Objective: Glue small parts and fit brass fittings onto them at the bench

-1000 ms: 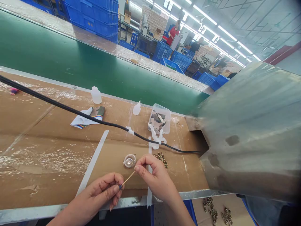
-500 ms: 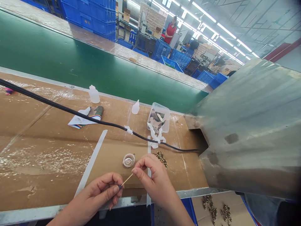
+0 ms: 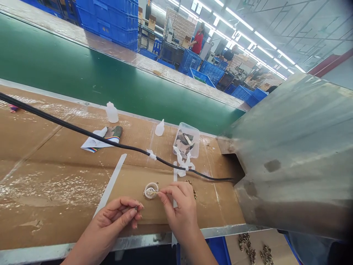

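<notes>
My right hand [image 3: 180,208] pinches a thin wooden toothpick [image 3: 154,192], its far tip over or in a small clear round dish [image 3: 146,187]. What the dish holds is hard to make out; it looks like clear liquid. Just left of it, my left hand [image 3: 114,222] grips a tiny dark metal piece [image 3: 136,208] between thumb and fingertips, most of it hidden. Behind my right hand lies a pile of small brass-coloured metal parts [image 3: 195,194], partly covered by the fingers.
A black cable [image 3: 129,147] crosses the cardboard-covered bench. Behind it stand two white squeeze bottles [image 3: 112,113], a folded cloth [image 3: 100,140] and a clear plastic box [image 3: 195,143]. A metal housing [image 3: 286,158] blocks the right side. A green conveyor belt [image 3: 132,88] runs beyond.
The toothpick has left the small piece in my left hand, and its tip has moved up to the dish. My left hand has shifted slightly up and left.
</notes>
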Demonstrator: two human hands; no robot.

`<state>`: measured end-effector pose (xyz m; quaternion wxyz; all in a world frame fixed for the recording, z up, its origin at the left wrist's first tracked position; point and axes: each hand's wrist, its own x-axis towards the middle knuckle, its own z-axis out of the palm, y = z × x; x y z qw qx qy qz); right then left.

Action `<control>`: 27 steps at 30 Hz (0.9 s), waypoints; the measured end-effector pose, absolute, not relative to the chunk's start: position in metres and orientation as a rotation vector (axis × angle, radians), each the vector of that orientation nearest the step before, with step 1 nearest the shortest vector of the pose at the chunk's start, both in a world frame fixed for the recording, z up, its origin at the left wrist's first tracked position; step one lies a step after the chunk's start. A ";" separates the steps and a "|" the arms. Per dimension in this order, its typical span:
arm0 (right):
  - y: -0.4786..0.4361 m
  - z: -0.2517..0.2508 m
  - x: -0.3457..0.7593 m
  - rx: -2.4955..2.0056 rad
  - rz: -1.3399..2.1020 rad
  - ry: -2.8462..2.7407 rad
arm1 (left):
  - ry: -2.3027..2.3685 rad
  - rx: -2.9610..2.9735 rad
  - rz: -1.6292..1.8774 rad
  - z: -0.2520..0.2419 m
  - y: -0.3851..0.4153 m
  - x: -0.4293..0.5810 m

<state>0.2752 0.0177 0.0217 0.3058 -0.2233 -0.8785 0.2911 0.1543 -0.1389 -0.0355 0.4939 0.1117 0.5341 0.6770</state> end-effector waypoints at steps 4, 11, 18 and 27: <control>0.015 0.018 0.274 -0.578 0.759 -2.344 | 1.341 0.317 1.672 -0.037 -0.138 0.155; 0.015 0.016 0.274 -0.590 0.776 -2.375 | 1.353 0.313 1.686 -0.043 -0.139 0.156; 0.009 0.014 0.282 -0.684 1.020 -2.095 | 1.394 0.276 1.747 -0.045 -0.139 0.160; -0.011 0.007 0.283 -0.855 1.442 -1.858 | 1.454 0.271 1.767 -0.044 -0.135 0.164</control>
